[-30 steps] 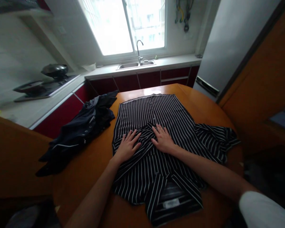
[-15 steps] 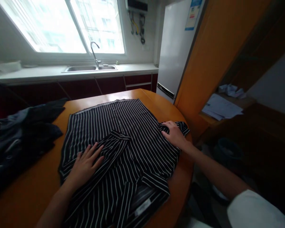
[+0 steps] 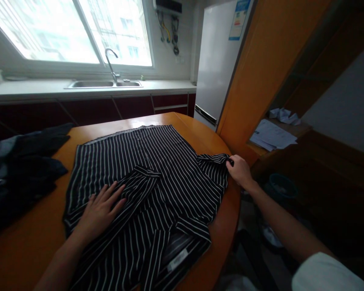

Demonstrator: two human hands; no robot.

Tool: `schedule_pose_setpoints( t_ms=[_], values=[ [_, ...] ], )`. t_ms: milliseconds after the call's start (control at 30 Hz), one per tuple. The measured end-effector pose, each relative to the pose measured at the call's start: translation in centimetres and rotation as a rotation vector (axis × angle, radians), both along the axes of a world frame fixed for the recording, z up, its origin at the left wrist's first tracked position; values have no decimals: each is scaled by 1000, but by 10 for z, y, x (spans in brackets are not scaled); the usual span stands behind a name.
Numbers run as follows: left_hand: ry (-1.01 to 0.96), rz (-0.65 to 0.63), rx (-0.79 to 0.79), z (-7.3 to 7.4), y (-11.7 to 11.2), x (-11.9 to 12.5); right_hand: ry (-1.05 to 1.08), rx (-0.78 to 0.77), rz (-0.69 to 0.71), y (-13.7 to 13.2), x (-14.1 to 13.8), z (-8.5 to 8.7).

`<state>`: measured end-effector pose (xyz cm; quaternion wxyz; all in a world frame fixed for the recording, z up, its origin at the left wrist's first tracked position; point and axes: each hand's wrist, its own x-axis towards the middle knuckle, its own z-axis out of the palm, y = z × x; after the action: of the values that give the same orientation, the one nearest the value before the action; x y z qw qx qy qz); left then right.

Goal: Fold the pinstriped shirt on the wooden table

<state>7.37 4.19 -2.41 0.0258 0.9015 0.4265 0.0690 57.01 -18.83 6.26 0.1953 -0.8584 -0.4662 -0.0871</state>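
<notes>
A black shirt with white stripes (image 3: 170, 161) lies spread on the wooden table, its collar toward me and its hem at the far side. One sleeve is folded across the shirt's body, and my left hand (image 3: 101, 208) rests flat on it with the fingers spread. At the table's right edge, my right hand (image 3: 240, 171) is closed on the end of the other sleeve (image 3: 214, 161), fingers pinching the cloth. A white label (image 3: 178, 260) shows inside the collar.
Dark clothes (image 3: 24, 173) are heaped on the left of the round wooden table (image 3: 200, 131). Behind stand a counter with a sink (image 3: 92, 84) and a fridge (image 3: 214, 60). Papers (image 3: 273, 135) lie on a shelf at right, above a teal bin (image 3: 281, 186).
My right hand has moved right, from lying over the sleeve to gripping its end, and the sleeve has been lifted and drawn out. My left hand stays on the folded sleeve. The view has shifted slightly.
</notes>
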Motion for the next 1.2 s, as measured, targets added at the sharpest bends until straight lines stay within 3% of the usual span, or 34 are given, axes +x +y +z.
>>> schedule_pose_setpoints(
  t_ms=[100, 267, 367, 433, 533, 667, 767, 833, 933, 1067, 1200],
  values=[
    [-14, -3, 10, -2, 0, 0, 56, 27, 46, 11, 6, 40],
    [-38, 3, 8, 0, -3, 1, 230, 36, 295, 45, -14, 100],
    [-34, -2, -6, 2, -6, 2, 537, -78, 388, 75, -41, 120],
    [-30, 3, -15, 5, -9, 4, 762, -117, 454, 100, -62, 124],
    [-36, 14, -18, 10, -14, 6, 1040, -77, 492, 143, -95, 115],
    [-45, 19, -37, 15, -20, 7, 1275, -78, 446, 193, -143, 81],
    [-51, 21, -43, 17, -22, 8, 1349, -157, 445, 211, -171, 52],
    [-57, 19, -46, 18, -23, 7, 1328, -168, 460, 215, -174, 37],
    [-57, 16, -59, 16, -22, 6, 1230, -60, 431, 213, -148, 24],
    [-66, 20, -62, 12, -21, 6, 1092, 139, 323, 204, -80, 11],
    [-95, 26, -65, 16, -20, 6, 998, 286, 241, 183, -21, -16]
  ],
)
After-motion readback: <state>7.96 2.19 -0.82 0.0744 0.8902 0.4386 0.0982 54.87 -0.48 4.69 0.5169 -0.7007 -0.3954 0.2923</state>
